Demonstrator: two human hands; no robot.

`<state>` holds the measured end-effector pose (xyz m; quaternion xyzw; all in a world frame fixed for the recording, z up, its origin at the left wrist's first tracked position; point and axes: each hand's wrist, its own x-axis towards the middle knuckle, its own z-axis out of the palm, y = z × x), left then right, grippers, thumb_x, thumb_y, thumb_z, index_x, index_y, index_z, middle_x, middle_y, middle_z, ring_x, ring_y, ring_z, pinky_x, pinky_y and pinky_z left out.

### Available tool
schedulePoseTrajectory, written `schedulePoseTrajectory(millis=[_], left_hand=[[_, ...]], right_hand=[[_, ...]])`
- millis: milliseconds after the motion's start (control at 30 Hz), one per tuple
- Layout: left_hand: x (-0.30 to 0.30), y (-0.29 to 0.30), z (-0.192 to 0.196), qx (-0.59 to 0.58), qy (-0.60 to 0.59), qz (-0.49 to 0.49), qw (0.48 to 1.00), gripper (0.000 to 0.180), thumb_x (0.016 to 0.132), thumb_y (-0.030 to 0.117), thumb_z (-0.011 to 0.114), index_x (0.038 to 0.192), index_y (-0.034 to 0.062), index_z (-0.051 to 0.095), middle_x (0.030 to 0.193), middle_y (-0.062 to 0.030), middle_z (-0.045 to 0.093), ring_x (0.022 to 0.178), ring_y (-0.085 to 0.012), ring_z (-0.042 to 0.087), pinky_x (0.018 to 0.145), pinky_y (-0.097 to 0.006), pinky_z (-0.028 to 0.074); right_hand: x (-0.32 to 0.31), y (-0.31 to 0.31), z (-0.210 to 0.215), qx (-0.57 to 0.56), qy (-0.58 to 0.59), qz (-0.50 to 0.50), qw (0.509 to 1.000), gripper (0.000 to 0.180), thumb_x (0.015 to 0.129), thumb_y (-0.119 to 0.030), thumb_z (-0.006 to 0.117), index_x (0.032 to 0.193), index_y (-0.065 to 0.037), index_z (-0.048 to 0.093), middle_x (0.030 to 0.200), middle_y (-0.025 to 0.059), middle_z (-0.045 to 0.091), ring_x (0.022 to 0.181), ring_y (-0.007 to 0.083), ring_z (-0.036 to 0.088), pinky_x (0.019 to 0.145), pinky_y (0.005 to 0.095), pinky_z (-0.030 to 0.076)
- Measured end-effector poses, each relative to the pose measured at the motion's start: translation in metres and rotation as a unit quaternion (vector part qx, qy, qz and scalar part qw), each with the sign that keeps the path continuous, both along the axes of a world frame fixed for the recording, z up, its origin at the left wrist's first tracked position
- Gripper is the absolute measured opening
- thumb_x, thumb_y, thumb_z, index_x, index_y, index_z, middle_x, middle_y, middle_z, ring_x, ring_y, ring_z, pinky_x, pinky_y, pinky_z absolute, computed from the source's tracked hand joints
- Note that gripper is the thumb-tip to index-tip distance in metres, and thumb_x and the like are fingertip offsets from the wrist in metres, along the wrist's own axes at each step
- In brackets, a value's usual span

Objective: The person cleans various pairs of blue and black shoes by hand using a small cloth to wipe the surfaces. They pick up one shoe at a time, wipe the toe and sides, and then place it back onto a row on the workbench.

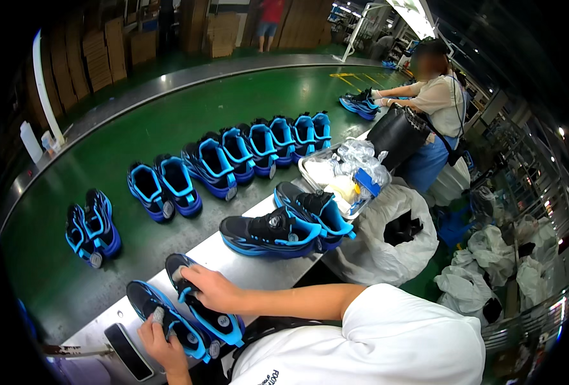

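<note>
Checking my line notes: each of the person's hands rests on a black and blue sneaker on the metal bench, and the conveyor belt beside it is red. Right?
Not quite. In the head view the conveyor belt is green. The left hand and right hand do each rest on a black and blue sneaker on the metal bench.

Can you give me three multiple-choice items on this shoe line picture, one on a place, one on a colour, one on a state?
1. Where does the black phone lie?
A. on the grey work ledge beside the left hand
B. on the green conveyor belt
C. in the clear plastic tray

2. What colour are the sneakers standing in pairs on the belt?
A. red and white
B. black and blue
C. all yellow

3. What is the right hand doing?
A. hanging free
B. holding the phone
C. reaching into the opening of a black and blue sneaker

Answers: 1 A, the phone rests flat on the ledge next to the left hand. 2 B, every pair shows black uppers with blue trim. 3 C, its fingers sit at the shoe's collar.
</note>
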<state>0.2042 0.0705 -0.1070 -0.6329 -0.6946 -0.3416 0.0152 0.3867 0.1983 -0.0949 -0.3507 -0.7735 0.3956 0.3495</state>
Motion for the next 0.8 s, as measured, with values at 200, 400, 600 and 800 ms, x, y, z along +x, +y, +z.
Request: schedulePoseTrajectory(millis=[200, 400, 600, 800], left_hand=[[0.005, -0.002, 0.017, -0.006, 0.027, -0.012, 1.000, 0.042, 0.062, -0.007, 0.062, 0.103, 0.0030, 0.067, 0.112, -0.0150, 0.061, 0.099, -0.0377, 0.055, 0.087, -0.043, 0.046], [0.006, -0.003, 0.019, 0.006, 0.022, -0.047, 0.999, 0.034, 0.062, -0.007, 0.064, 0.094, 0.0031, 0.068, 0.109, -0.0139, 0.062, 0.092, -0.0349, 0.054, 0.081, -0.040, 0.047], [0.008, -0.015, 0.021, 0.038, -0.011, -0.030, 0.999, 0.030, 0.063, -0.008, 0.065, 0.091, 0.0030, 0.067, 0.107, -0.0114, 0.063, 0.087, -0.0324, 0.054, 0.076, -0.039, 0.047], [0.009, -0.013, 0.026, 0.010, 0.013, -0.051, 0.999, 0.035, 0.061, -0.009, 0.064, 0.093, 0.0042, 0.067, 0.107, -0.0113, 0.061, 0.091, -0.0317, 0.054, 0.078, -0.039, 0.047]], right_hand=[[0.014, -0.014, 0.006, 0.094, -0.070, 0.136, 0.984, 0.057, 0.059, 0.008, 0.066, 0.113, -0.010, 0.060, 0.118, 0.0184, 0.055, 0.110, 0.0401, 0.054, 0.092, 0.0432, 0.048], [0.009, -0.018, 0.017, 0.251, -0.133, 0.138, 0.949, 0.026, 0.079, -0.004, 0.058, 0.104, -0.010, 0.061, 0.113, 0.0178, 0.059, 0.102, 0.0353, 0.060, 0.084, 0.0395, 0.052], [0.008, -0.027, 0.044, 0.106, -0.175, 0.142, 0.968, 0.039, 0.073, 0.003, 0.063, 0.110, -0.008, 0.060, 0.114, 0.0198, 0.057, 0.100, 0.0393, 0.060, 0.081, 0.0438, 0.052], [0.024, -0.034, 0.021, 0.196, -0.178, 0.117, 0.957, 0.062, 0.064, 0.016, 0.063, 0.120, -0.011, 0.060, 0.127, 0.0221, 0.054, 0.111, 0.0402, 0.059, 0.089, 0.0415, 0.052]])
